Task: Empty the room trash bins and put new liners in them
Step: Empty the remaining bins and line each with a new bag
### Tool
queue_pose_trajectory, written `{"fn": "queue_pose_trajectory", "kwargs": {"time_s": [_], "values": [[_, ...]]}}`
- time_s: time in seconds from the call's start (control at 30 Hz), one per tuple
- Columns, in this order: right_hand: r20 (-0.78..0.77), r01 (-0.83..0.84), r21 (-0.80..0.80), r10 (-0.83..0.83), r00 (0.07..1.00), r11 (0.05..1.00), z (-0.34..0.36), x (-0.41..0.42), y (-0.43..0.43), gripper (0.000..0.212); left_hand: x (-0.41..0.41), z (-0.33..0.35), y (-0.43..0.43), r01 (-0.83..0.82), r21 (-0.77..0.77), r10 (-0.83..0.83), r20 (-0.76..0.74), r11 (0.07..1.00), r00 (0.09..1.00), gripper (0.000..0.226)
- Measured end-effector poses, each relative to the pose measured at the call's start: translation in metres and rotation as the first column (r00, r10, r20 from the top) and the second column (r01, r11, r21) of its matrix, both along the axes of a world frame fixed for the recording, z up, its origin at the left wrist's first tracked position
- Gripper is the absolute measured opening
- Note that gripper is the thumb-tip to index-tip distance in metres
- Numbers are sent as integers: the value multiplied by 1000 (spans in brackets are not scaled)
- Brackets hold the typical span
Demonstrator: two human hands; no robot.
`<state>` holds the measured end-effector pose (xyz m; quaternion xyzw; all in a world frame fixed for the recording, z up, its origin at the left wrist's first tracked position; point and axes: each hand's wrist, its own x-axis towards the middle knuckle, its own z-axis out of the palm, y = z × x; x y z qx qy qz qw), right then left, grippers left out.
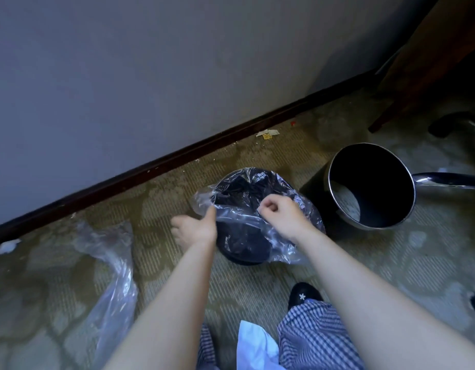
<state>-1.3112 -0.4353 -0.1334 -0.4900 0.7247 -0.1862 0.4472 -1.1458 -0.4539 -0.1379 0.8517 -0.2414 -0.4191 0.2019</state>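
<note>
Right hand (281,212) fingers curled, pinching the clear liner (241,218) over the black bin (244,259) just beneath them. Left hand (195,228) fingers spread wide, thumb pressing the liner edge at the rim. Second bin (372,186) right of the right fingers, loose plastic bag (112,265) on carpet left.

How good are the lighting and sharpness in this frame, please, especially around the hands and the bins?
Head view: dim, bluish light, darkest in the top right corner; the left hand is motion-blurred, the right hand sharper; glare streaks the liner and the rim of the second bin; the loose bag at left looks soft.
</note>
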Motion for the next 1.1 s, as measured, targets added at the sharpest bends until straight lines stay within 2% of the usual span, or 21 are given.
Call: {"fn": "queue_pose_trajectory", "kwargs": {"time_s": [0.07, 0.13, 0.27, 0.37, 0.47, 0.53, 0.6, 0.67, 0.73, 0.9, 1.0, 1.1], "values": [[59, -9, 37, 6, 998, 999, 1, 8, 17, 5, -2, -1, 18, -29, 81, 42, -166, 996, 985, 62], [69, -33, 47, 30, 997, 998, 1, 15, 27, 5, -4, 0, 33, 11, 81, 12, -272, 997, 962, 43], [143, -101, 109, 85, 986, 989, 2, 31, 31, 11, -4, 2, 41, 141, 43, -118, -346, 989, 931, 25], [141, -151, 181, 127, 982, 972, -4, 35, 32, 18, 6, -4, 39, 158, 51, -131, -349, 986, 928, 15], [108, -112, 245, 88, 990, 963, -14, 33, 33, 24, 24, -17, 41, 25, 154, 33, -367, 988, 930, 15], [76, -105, 274, 87, 993, 956, -23, 30, 33, 25, 34, -28, 43, -93, 258, 209, -469, 962, 858, 22], [46, -95, 302, 85, 995, 949, -31, 29, 33, 27, 38, -36, 44, -164, 311, 314, -530, 936, 788, 29], [32, -64, 304, 57, 998, 950, -38, 27, 33, 27, 37, -39, 44, -226, 340, 392, -572, 913, 721, 26], [7, 0, 263, -2, 1000, 965, -40, 27, 34, 25, 33, -44, 43, -301, 333, 447, -590, 893, 672, 26], [-169, 241, 23, -234, 957, 970, -32, 19, 42, 18, 22, -47, 47, -265, 258, 366, -538, 929, 759, 32], [-242, 412, -52, -412, 879, 910, -28, 6, 49, 13, 14, -41, 53, -178, 297, 312, -500, 938, 808, 18], [-255, 615, 8, -593, 763, 788, -27, -4, 55, 28, 6, -37, 63, -58, 362, 265, -554, 930, 790, 24]]}}
